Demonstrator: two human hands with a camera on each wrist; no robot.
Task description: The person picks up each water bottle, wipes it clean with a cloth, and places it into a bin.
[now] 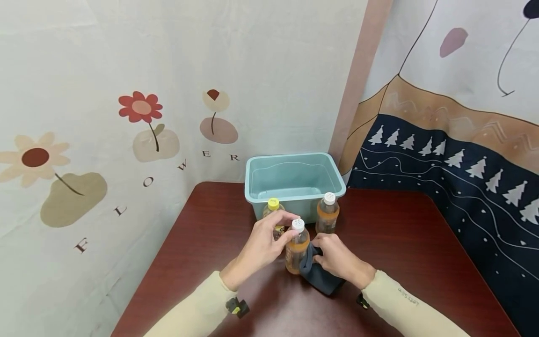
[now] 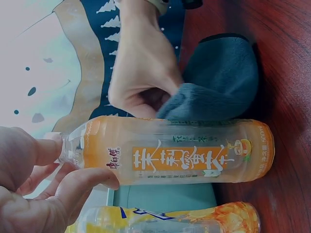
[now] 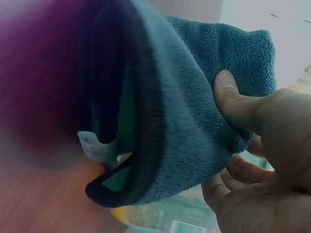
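A drink bottle (image 1: 296,256) with a white cap and orange label stands upright on the table. My left hand (image 1: 263,241) grips it around the neck, just below the cap. Pinched between the thumb and fingers of my right hand (image 1: 338,257) is a dark grey-blue towel (image 3: 189,111), folded over and hanging down to the tabletop. In the left wrist view the towel lies against the bottle's side, along the label (image 2: 184,155). A pale tag (image 3: 97,145) shows at the towel's dark edge in the right wrist view.
Behind the hands, a light blue plastic bin (image 1: 294,199) stands at the back of the dark red table (image 1: 391,234). In front of it are a yellow-capped bottle (image 1: 273,204), partly behind my left hand, and another white-capped bottle (image 1: 327,215). Printed curtains (image 1: 168,70) hang behind the table.
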